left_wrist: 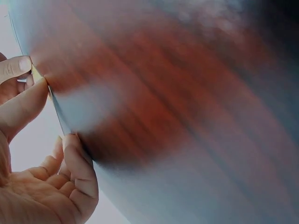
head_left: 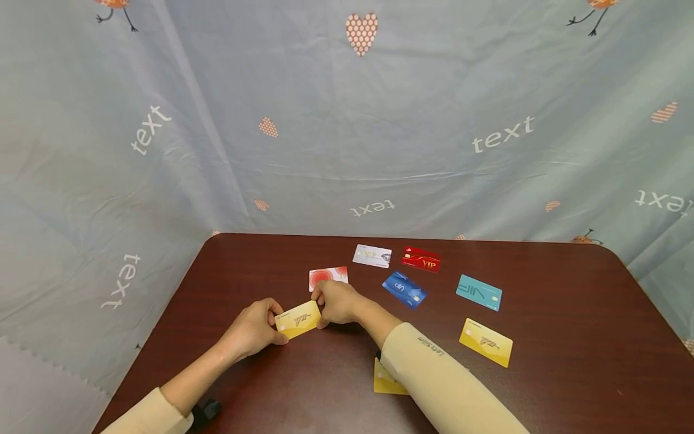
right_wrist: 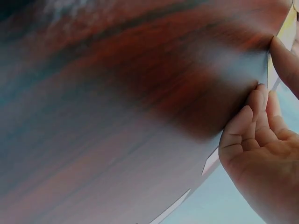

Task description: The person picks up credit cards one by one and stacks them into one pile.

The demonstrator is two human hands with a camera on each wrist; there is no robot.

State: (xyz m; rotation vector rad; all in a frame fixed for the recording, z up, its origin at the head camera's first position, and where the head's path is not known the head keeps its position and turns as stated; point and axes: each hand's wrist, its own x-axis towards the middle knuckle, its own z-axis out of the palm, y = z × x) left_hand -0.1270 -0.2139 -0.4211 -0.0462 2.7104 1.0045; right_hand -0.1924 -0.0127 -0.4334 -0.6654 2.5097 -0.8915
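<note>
A yellow card [head_left: 298, 319] with a chip and dark lettering is held at the table's left part. My left hand [head_left: 255, 328] pinches its left end between thumb and fingers. At its right end, the fingers and thumb of my right hand [head_left: 337, 303] grip the edge. Both wrist views show the card almost edge-on, with the left hand [left_wrist: 46, 186] and right hand [right_wrist: 261, 149] close up. A white card with red circles [head_left: 328, 277] lies just beyond the right hand, partly covered by it. Under the right forearm another yellow card [head_left: 387, 383] is half hidden.
On the dark wooden table [head_left: 569, 386] lie a silver VIP card [head_left: 372, 256], a red VIP card [head_left: 421, 259], a blue card [head_left: 404, 290], a teal VIP card [head_left: 479, 292] and a yellow card [head_left: 486, 342]. A patterned curtain [head_left: 325, 157] hangs behind and at the sides.
</note>
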